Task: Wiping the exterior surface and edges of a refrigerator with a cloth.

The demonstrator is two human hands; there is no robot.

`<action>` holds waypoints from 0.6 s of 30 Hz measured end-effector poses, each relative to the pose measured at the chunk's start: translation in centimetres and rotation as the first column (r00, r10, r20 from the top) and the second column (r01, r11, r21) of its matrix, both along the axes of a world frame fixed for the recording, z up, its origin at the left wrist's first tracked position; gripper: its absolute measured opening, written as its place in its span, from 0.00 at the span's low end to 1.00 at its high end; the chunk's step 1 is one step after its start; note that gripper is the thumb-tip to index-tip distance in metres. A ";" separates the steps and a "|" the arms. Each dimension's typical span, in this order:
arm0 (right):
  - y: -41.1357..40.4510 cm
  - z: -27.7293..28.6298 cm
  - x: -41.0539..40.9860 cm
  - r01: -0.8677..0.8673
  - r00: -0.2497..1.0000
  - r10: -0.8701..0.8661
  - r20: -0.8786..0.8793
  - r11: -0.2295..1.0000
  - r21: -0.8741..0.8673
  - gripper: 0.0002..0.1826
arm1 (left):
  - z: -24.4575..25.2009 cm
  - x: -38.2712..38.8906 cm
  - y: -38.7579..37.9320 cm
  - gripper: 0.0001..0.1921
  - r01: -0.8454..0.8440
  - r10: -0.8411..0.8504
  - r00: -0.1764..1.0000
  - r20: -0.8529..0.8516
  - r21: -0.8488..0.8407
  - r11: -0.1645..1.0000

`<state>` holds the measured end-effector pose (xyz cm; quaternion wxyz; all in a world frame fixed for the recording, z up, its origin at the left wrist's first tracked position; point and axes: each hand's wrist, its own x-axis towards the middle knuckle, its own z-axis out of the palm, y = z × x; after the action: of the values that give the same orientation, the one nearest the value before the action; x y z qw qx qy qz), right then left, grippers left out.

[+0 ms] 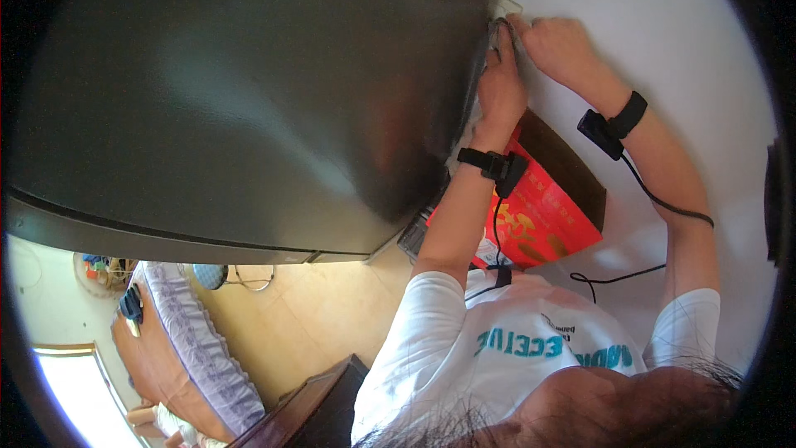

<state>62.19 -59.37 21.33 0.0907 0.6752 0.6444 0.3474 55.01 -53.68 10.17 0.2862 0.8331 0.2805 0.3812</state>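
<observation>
My left hand (502, 87) reaches into the narrow gap between a large dark appliance (261, 87), apparently a refrigerator, and the white wall (671, 43). Its index finger points up and touches a dark cord (501, 22) that bends in a small loop. From the other side my right hand (553, 43) comes in along the wall, fingers curled, its index fingertip beside the same loop. Just beyond the fingertips is a pale plate (511, 4) on the wall, perhaps a socket. What the fingertips grip is too small and partly hidden to make out.
Below my forearms stands an open red cardboard box (553, 224) with gold print. Wooden furniture (311, 398) rises at the bottom. Across the tiled floor (292, 317) are a bed (155, 348) with a frilled skirt, another person's legs (146, 415) and a blue round object (210, 275).
</observation>
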 end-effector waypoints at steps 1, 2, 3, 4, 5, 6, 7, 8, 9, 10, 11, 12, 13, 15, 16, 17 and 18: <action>0.0 0.0 0.1 -0.001 1.000 0.001 0.006 1.000 0.001 0.15 | 0.0 0.0 0.1 0.43 -0.003 0.003 1.000 -0.003 0.031 1.000; 0.0 0.0 0.1 0.001 1.000 -0.001 0.005 1.000 0.000 0.15 | -0.1 -0.1 0.1 0.43 -0.001 0.001 1.000 -0.004 0.031 1.000; 0.0 -0.1 0.1 0.005 1.000 -0.005 -0.001 1.000 -0.002 0.15 | 0.0 -0.3 0.0 0.44 0.008 -0.008 0.999 -0.049 0.005 1.000; -0.1 -0.1 0.2 0.009 1.000 -0.009 -0.007 1.000 -0.005 0.16 | 0.1 -0.6 -0.2 0.44 0.017 -0.019 0.995 -0.093 -0.022 1.000; -0.2 -0.2 0.3 0.012 1.000 -0.012 -0.009 1.000 -0.004 0.16 | -0.2 -0.6 -0.5 0.44 0.020 -0.022 0.995 -0.094 -0.022 1.000; -0.2 -0.2 0.4 0.008 1.000 -0.008 -0.003 1.000 -0.011 0.17 | -0.7 -0.6 -0.8 0.44 0.006 -0.009 0.997 -0.081 -0.039 0.999; -0.1 -0.1 0.4 0.004 1.000 -0.004 0.004 1.000 -0.018 0.17 | -1.1 -0.5 -0.9 0.44 -0.008 0.004 0.998 -0.068 -0.056 0.998; 0.0 0.0 0.4 0.002 1.000 -0.002 0.006 1.000 -0.017 0.17 | -1.3 -0.2 -0.6 0.44 -0.011 0.007 0.998 -0.066 -0.055 0.998; 0.0 -0.1 0.3 0.008 1.000 -0.008 0.009 1.000 -0.011 0.18 | -1.2 -0.1 -0.4 0.43 -0.014 0.014 1.000 0.008 0.005 1.000; 0.1 -0.2 0.3 0.015 1.000 -0.015 0.013 1.000 -0.005 0.18 | -1.3 -0.1 -0.3 0.43 -0.022 0.017 0.997 0.082 0.064 0.998; 0.1 -0.2 0.2 0.013 1.000 -0.013 0.011 1.000 -0.008 0.18 | -1.3 -0.1 -0.2 0.43 -0.024 0.019 0.997 0.080 0.062 0.998; -0.1 -0.2 0.4 0.013 1.000 -0.013 0.023 1.000 -0.003 0.18 | -0.3 -0.3 -0.3 0.43 0.004 -0.004 1.000 0.019 0.018 1.000; -0.2 -0.2 0.5 0.013 0.999 -0.013 0.036 1.000 0.003 0.17 | 0.2 -0.4 -0.3 0.43 0.029 -0.030 0.999 -0.041 -0.026 0.999; -0.2 -0.2 0.4 0.002 1.000 -0.002 0.028 1.000 0.004 0.16 | 0.3 -0.1 0.1 0.42 0.025 -0.026 1.000 -0.009 -0.017 1.000; -0.1 -0.1 0.2 -0.012 1.000 0.012 0.021 1.000 0.006 0.15 | 0.5 -0.1 0.4 0.42 0.018 -0.018 1.000 0.024 -0.008 1.000; -0.1 0.0 0.0 -0.015 1.000 0.015 0.022 1.000 0.007 0.15 | 0.6 0.0 0.7 0.42 0.016 -0.016 1.000 0.025 -0.008 1.000; -0.1 0.1 -0.1 -0.011 1.000 0.011 0.006 1.000 0.002 0.15 | 1.0 0.0 1.0 0.40 0.029 -0.028 0.999 0.036 -0.013 0.999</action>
<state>62.12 -59.51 21.40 0.0898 0.6708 0.6474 0.3505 54.99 -52.71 11.21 0.3024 0.8281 0.2659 0.3900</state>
